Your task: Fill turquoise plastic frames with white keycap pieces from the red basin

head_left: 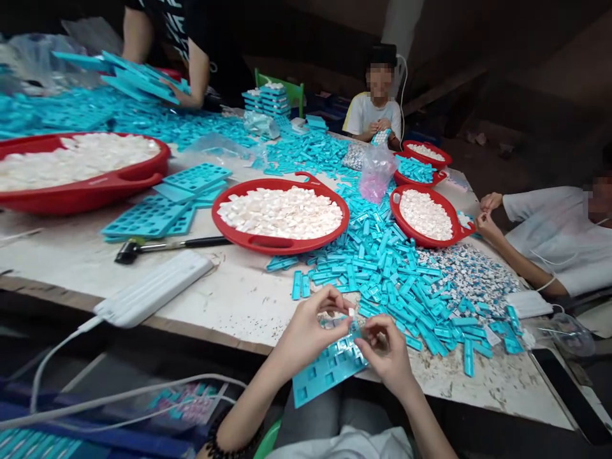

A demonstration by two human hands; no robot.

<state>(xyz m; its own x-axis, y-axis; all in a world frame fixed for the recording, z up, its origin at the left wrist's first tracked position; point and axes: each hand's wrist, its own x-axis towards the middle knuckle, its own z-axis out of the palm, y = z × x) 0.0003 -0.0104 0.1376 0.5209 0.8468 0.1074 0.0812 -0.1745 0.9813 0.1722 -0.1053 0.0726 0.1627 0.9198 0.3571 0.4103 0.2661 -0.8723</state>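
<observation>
Turquoise panel (321, 368) tilted over my lap (310, 426), by the tabletop (239, 299)! My left hand (313, 328) pinched a white piece (352, 312); my right hand (389, 354) touched the panel's edge, its grip unclear. Loose pinch, tipping panel: either could have dropped that piece.

Black beads (228, 453) circle the left wrist (245, 409).

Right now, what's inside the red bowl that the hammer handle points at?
A heap of small white pieces fills the red bowl. They cover its bottom, so anything underneath can't be seen.
</observation>
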